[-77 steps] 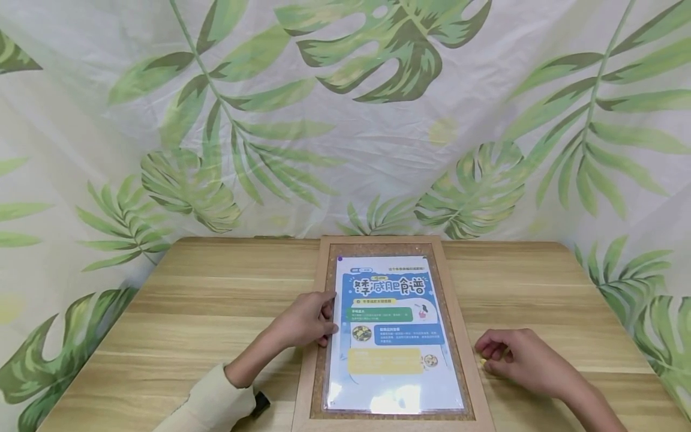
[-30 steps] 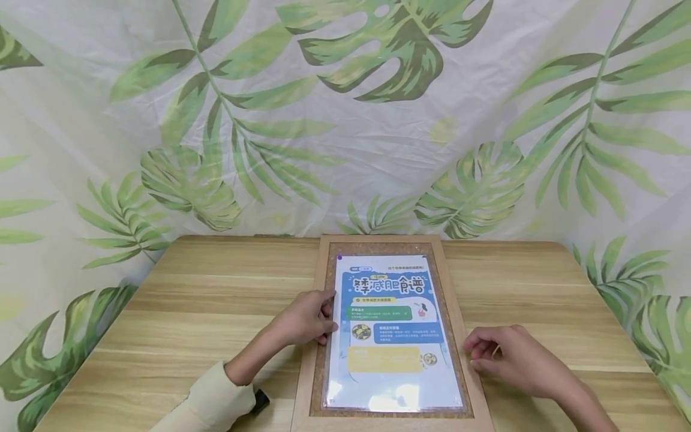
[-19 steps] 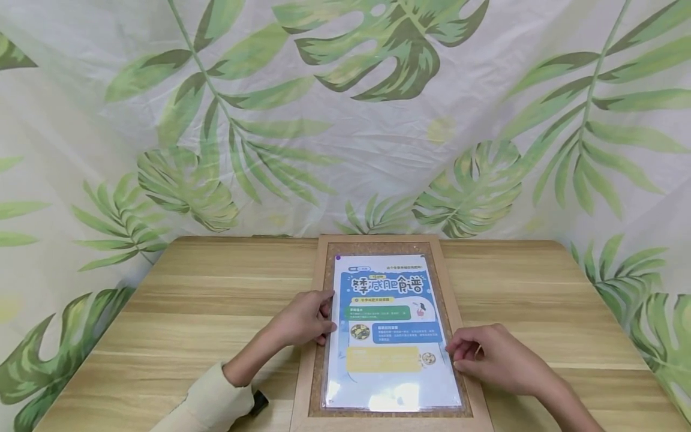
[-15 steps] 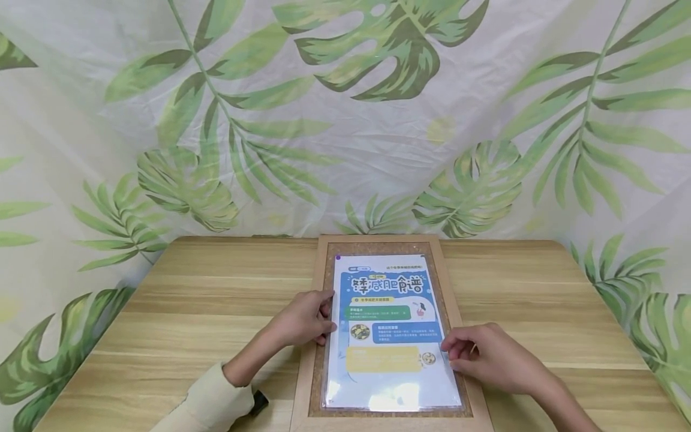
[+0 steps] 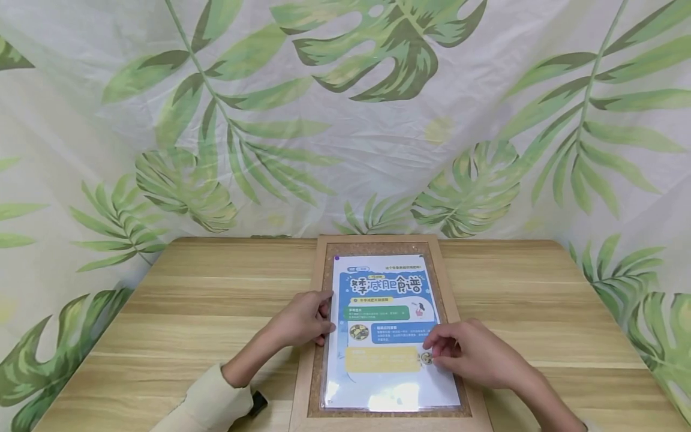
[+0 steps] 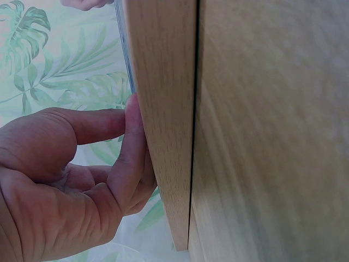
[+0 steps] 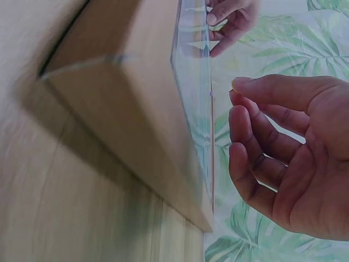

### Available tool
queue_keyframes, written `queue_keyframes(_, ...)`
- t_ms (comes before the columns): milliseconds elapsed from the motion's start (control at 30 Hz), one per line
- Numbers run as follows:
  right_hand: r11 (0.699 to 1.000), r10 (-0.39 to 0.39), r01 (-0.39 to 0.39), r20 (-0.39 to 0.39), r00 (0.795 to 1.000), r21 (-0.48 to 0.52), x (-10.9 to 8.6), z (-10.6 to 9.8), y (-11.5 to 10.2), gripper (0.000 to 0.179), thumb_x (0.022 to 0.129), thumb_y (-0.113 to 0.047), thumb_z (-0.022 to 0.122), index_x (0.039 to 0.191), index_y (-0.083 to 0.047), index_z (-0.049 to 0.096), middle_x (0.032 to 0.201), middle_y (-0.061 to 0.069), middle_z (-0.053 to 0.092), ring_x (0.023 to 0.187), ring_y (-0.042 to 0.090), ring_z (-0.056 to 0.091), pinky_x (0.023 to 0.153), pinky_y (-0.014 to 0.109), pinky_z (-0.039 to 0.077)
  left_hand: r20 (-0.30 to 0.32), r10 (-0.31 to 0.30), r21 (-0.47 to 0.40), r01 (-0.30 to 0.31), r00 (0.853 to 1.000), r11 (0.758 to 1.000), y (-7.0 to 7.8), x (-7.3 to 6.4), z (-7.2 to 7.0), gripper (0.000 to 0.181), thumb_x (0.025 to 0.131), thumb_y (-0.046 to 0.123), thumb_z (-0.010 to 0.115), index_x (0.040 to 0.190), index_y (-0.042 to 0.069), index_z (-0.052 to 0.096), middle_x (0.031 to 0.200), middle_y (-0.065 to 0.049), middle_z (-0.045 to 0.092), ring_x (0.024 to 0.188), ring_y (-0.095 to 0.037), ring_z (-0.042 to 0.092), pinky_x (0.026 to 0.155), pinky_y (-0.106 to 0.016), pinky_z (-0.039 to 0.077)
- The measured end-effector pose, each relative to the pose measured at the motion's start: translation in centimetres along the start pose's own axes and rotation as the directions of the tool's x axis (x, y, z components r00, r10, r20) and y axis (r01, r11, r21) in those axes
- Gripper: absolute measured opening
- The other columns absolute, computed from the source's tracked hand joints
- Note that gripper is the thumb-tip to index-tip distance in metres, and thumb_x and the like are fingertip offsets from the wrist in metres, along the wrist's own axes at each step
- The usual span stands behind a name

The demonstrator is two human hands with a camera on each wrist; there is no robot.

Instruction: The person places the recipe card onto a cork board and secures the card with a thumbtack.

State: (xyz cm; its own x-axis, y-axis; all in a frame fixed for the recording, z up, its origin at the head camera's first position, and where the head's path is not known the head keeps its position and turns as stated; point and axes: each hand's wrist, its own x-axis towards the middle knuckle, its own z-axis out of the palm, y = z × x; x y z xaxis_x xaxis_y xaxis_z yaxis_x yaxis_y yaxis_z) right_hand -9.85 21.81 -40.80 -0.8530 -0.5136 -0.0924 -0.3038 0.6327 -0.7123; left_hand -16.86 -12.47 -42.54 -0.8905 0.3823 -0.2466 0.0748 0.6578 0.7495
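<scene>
A cloth backdrop (image 5: 372,180) printed with green leaves hangs beyond both hands, and a wood-grain surface (image 5: 540,300) spreads beneath them. Between the hands lies a glossy printed sheet (image 5: 391,330) with a blue heading area and green, blue and yellow panels; glare whitens its end nearest the person. A purple pin (image 5: 337,258) sits at its far corner on the left hand's side, and a small dark dot (image 5: 421,256) marks the far corner on the right hand's side. The sheet rests on a cork panel (image 5: 378,248), which shows as a brown band round it, set in a pale wooden frame (image 5: 388,425). The left hand (image 5: 303,318) rests at the sheet's near side edge, thumb and forefinger parted, fingers relaxed and their tips touching the edge, with nothing grasped. The right hand (image 5: 475,354) hovers over the opposite part of the sheet, apart from it in the right wrist view, its thumb and forefinger pinched together on a tiny yellow item (image 7: 235,84), mostly hidden, while the other fingers curl loosely. A cream sleeve (image 5: 213,405) covers the left forearm, and a black object (image 5: 259,403), partly hidden, shows just beside its cuff
</scene>
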Motion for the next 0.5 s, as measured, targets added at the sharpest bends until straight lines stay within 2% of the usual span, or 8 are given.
queue_keyframes(167,1.000,0.001,-0.001,0.004,1.000,0.002,0.6,0.4,-0.7,0.011,0.095,-0.011,0.081,0.105,-0.015,0.078,0.086,-0.014,0.068,0.079,-0.001,0.060,0.070,0.019,0.056,-0.001,-0.002,-0.002,0.002,1.000,1.000,0.0,0.0,0.0,0.067,0.093,-0.008,0.075,0.154,-0.011,0.047,0.090,-0.012,0.057,0.060,-0.017,0.064,0.051,-0.026,0.061)
queue_keyframes(500,0.998,-0.050,0.048,0.024,0.998,0.044,1.9,1.6,-1.6,0.013,0.093,-0.004,0.080,0.102,-0.013,0.079,0.084,-0.014,0.066,0.078,-0.001,0.059,0.070,0.020,0.057,-0.003,0.004,0.002,-0.004,1.000,1.000,-0.1,0.0,0.0,0.065,0.093,-0.008,0.076,0.152,-0.010,0.050,0.089,-0.012,0.057,0.061,-0.017,0.064,0.051,-0.026,0.061)
